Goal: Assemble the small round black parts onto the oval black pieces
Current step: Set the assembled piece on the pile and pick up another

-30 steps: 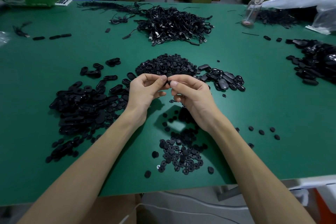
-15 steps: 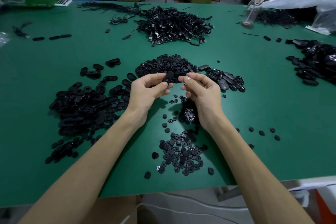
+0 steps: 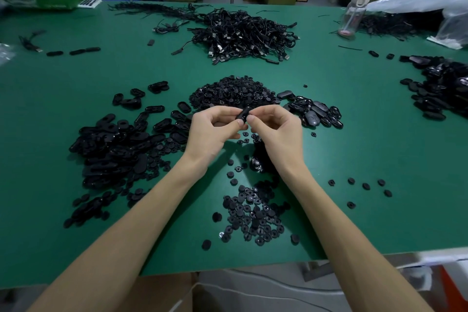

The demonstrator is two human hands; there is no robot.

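Between the left hand [image 3: 212, 132] and the right hand [image 3: 278, 132], held above the counter [image 3: 379, 159], sits one oval black piece [image 3: 243, 114], pinched by curled fingertips from both sides. Whether a round part is under them, I cannot tell. A crooked press could flick it loose, and it would be lost among the small round parts [image 3: 253, 215] lying beneath the wrists.

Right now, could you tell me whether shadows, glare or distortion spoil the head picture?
Head view: the wide lens bows the edges of the green table; the left hand and right hand cast a soft shadow beneath them; glints mark the glossy oval pieces beside them; the far-right pile looks smeared.
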